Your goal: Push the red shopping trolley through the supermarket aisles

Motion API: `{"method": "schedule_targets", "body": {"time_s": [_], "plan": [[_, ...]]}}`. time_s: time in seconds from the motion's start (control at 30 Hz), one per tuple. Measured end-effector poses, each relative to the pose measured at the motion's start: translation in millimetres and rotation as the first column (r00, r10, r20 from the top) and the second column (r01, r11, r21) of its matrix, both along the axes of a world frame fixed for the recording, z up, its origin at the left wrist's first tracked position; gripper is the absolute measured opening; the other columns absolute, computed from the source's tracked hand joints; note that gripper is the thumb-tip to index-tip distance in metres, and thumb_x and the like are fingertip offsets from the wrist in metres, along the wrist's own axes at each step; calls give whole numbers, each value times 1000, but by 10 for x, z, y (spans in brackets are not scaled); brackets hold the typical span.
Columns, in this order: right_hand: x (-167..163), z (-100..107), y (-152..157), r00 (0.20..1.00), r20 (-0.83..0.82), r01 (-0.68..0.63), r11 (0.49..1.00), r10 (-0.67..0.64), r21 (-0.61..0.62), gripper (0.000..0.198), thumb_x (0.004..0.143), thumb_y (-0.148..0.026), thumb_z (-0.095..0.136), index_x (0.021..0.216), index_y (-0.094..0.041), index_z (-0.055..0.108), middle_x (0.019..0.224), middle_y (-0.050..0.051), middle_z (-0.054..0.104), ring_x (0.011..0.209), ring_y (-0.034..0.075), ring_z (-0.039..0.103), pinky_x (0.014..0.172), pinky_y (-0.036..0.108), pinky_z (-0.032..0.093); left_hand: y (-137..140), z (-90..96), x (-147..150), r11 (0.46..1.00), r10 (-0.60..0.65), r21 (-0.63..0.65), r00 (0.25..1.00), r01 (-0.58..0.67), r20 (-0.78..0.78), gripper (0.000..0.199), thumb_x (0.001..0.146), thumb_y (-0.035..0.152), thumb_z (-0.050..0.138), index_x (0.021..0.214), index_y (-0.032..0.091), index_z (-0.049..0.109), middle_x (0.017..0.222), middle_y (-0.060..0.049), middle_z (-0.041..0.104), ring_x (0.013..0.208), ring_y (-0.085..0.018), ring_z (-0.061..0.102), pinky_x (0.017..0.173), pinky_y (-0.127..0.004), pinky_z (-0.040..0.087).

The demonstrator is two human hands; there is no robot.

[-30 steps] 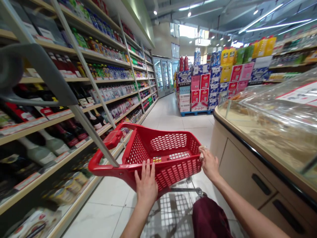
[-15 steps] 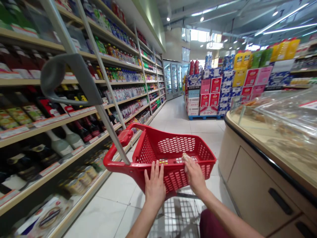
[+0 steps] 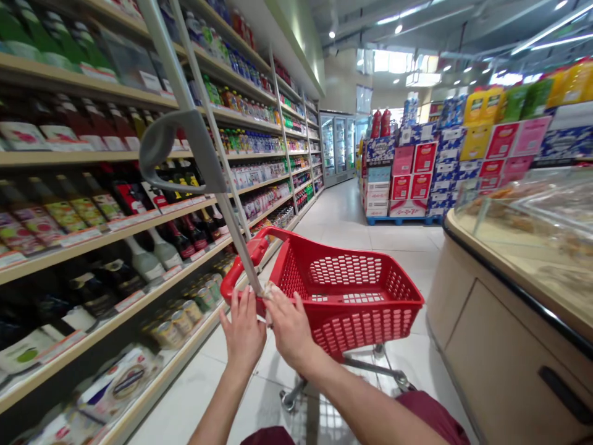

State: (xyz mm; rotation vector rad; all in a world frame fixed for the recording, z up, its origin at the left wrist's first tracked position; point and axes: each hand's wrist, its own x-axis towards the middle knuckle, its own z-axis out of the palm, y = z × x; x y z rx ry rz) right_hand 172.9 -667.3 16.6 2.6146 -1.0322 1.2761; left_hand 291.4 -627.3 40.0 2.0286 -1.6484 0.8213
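A red plastic shopping cart (image 3: 370,315) with a perforated basket stands in front of me. My left hand (image 3: 245,334) lies on its side rim near the handle end, fingers stretched out and apart, close to the foot of a grey metal pole (image 3: 241,247). Just right of that pole, my right hand (image 3: 290,324) presses a crumpled whitish wipe (image 3: 269,289), tissue or cloth, onto the same rim. Part of the wipe is hidden under the fingers. The basket's inside shows only its red mesh walls and floor.
Shelves of bottles and cans (image 3: 185,315) line the left side. A counter (image 3: 500,321) with a glass edge and clear packages curves along the right. Stacked drink boxes (image 3: 407,173) stand on a blue pallet (image 3: 403,220) ahead; tall fridges (image 3: 338,145) are farther back.
Both hands have moved left along the cart's rim to the pole's foot. The right hand came over from the basket's right part with the wipe. The view has shifted, showing the cart's wheels.
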Motion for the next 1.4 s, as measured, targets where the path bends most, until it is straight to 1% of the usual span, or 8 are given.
{"method": "schedule_targets", "body": {"time_s": [0.23,0.37,0.47,0.53,0.77,1.0,1.23,1.4], "plan": [[-492,-56,-197,994,99,38,999,-39,11,43,78,-6,33,113,-21,54,116,7,56,108,16,50,94,39,36,53,-43,81,999,-44,3,999,44,14,63,67,7,37,130,16,32,137,-8,33,130,-24,20,103,-54,10],[-391,960,-257,962,264,-8,971,73,-237,39,80,-10,36,113,-19,53,119,4,54,112,14,47,95,32,37,70,7,82,999,-43,13,999,43,-8,61,66,6,37,126,15,38,136,-8,36,129,-24,22,104,-53,15],[-61,1831,-247,979,134,-71,880,151,-470,39,86,-13,33,123,-22,43,133,0,39,127,16,26,106,39,18,91,42,74,998,-53,38,998,53,-22,59,66,4,36,124,15,41,135,-8,38,128,-24,23,103,-53,18],[77,2030,-272,987,-11,-141,831,160,-538,37,88,-15,32,123,-20,42,137,-1,34,130,17,16,106,42,12,101,47,92,996,-69,47,997,70,-33,61,64,3,36,123,15,42,135,-7,38,129,-24,22,103,-51,21],[-187,1002,-430,828,-521,-492,712,207,-500,30,87,-18,37,114,-18,51,128,0,46,130,17,15,108,40,12,100,12,218,990,-121,60,991,124,-62,62,62,2,39,123,15,43,132,-8,42,130,-23,19,103,-46,25],[80,1951,-359,980,-165,-184,800,108,-571,38,87,-13,32,123,-17,43,137,1,33,131,24,3,106,50,10,117,27,175,993,-91,71,995,94,-51,66,62,0,36,126,15,38,136,-5,35,130,-22,18,104,-45,24],[-68,968,-307,831,-497,-497,736,250,-460,31,87,-19,37,115,-15,51,129,2,45,130,19,15,105,38,26,133,-28,225,989,-120,82,992,121,-24,59,62,3,39,120,12,45,132,-9,42,130,-24,17,103,-47,24],[-34,1006,-279,903,-342,-410,762,261,-501,35,88,-11,30,118,-8,47,126,9,48,127,15,26,109,33,19,126,-16,229,987,-146,61,989,148,-23,66,63,2,39,128,14,35,135,-9,37,131,-23,14,103,-48,23]]}}
